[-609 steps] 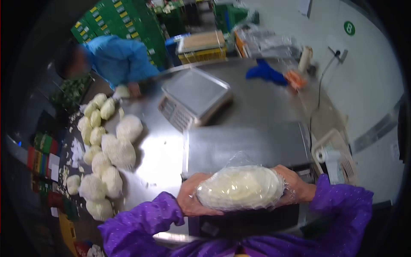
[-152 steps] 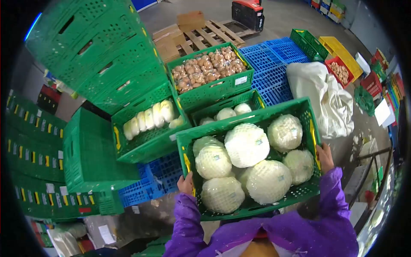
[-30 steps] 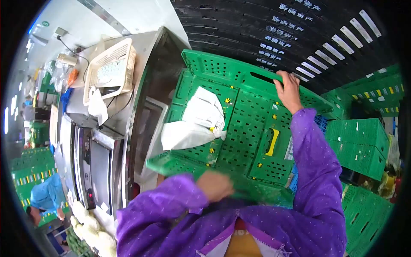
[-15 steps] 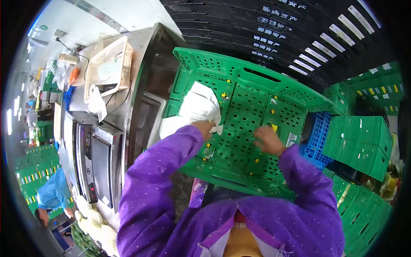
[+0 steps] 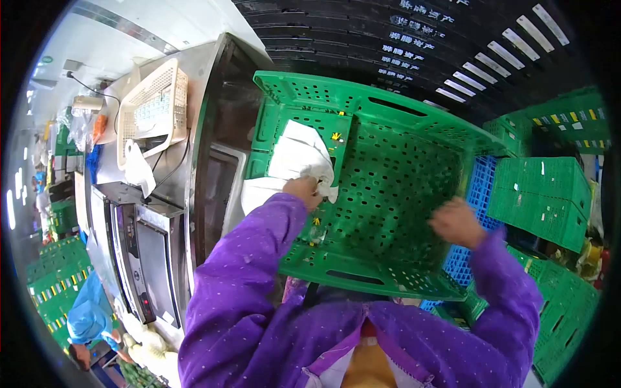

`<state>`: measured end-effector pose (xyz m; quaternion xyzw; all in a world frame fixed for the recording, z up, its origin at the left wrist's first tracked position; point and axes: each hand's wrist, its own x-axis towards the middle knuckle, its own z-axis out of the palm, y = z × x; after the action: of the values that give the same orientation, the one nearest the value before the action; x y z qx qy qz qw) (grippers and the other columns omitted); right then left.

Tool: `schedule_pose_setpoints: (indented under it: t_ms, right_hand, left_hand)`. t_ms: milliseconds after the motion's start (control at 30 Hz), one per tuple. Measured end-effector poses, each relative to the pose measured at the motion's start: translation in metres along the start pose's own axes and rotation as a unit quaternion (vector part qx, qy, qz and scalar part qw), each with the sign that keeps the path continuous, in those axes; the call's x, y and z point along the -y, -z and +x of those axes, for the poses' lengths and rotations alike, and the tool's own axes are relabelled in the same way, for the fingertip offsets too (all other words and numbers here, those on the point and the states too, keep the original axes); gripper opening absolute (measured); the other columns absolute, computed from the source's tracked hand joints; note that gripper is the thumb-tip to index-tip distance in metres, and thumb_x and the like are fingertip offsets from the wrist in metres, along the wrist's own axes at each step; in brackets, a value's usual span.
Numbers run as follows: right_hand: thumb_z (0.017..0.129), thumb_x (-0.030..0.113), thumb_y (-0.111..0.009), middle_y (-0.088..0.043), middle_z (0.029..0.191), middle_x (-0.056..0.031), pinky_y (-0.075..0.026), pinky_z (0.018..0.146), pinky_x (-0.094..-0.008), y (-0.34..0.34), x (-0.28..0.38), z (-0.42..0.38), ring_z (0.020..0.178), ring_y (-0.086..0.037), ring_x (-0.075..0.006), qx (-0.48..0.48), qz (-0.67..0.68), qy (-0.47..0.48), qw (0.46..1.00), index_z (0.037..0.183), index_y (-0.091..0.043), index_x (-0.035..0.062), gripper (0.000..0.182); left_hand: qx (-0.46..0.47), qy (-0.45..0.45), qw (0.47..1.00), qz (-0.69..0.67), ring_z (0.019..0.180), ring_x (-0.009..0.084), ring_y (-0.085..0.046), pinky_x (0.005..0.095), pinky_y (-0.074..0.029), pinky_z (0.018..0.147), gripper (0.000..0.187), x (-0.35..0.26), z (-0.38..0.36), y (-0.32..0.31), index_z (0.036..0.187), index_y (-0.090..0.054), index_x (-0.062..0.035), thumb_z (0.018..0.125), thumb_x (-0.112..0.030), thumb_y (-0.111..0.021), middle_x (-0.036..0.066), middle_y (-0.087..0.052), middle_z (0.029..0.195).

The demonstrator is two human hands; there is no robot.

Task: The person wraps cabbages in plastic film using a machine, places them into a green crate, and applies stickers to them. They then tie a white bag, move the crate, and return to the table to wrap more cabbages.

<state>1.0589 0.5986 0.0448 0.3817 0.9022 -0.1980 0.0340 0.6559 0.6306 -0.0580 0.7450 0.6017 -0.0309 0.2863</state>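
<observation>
A green folding crate [image 5: 401, 174] with a perforated floor lies open in front of me. Its left end panel [image 5: 331, 123], marked with yellow hand symbols, is folded down flat. On that panel rests a crumpled bundle of white plastic bags [image 5: 299, 152], partly hanging over the crate's left edge. My left hand [image 5: 303, 192] is closed on the lower part of the bundle. At the crate's right end, my right hand [image 5: 456, 222] is raised with fingers curled in; it is slightly blurred, and whether it grips the end panel cannot be made out.
Left of the crate is a steel counter with a cream basket [image 5: 178, 107] and a machine [image 5: 154, 258]. Black stacked panels [image 5: 349, 39] stand behind. Blue crates [image 5: 484, 184] and green crates [image 5: 537, 194] are at the right. A person in blue [image 5: 90, 313] bends at lower left.
My right hand has moved right, from over the crate floor to its right end. The flat right panel with yellow marks has swung up off the floor. My left hand stays on the bags.
</observation>
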Motion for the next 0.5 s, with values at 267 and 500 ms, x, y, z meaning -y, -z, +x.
schedule_pose_setpoints:
  t_ms: [267,500]
  right_hand:
    - [0.084,0.023,-0.062,-0.065,0.091,-0.0128,-0.049,0.074,-0.0333,0.006,0.032,0.030,0.082,-0.062,-0.0193,-0.054,0.433,-0.256,0.862,0.100,-0.062,0.0000,0.028]
    - [0.082,0.008,-0.063,-0.054,0.107,-0.0093,-0.046,0.073,-0.0295,-0.060,0.161,0.204,0.086,-0.055,-0.0148,-0.180,0.570,-0.057,0.799,0.120,-0.047,0.0054,0.041]
  left_hand:
    - [-0.048,-0.048,0.940,-0.335,0.059,0.0076,-0.046,0.0255,-0.038,0.054,0.017,0.008,-0.047,0.065,0.069,-0.052,-0.0021,0.070,-0.007,-0.068,0.001,-0.049,0.062]
    - [-0.059,-0.002,0.893,-0.445,0.062,0.0053,-0.044,0.0238,-0.038,0.055,0.016,0.012,-0.065,0.073,0.076,-0.054,-0.0037,0.073,-0.005,-0.070,-0.003,-0.049,0.067]
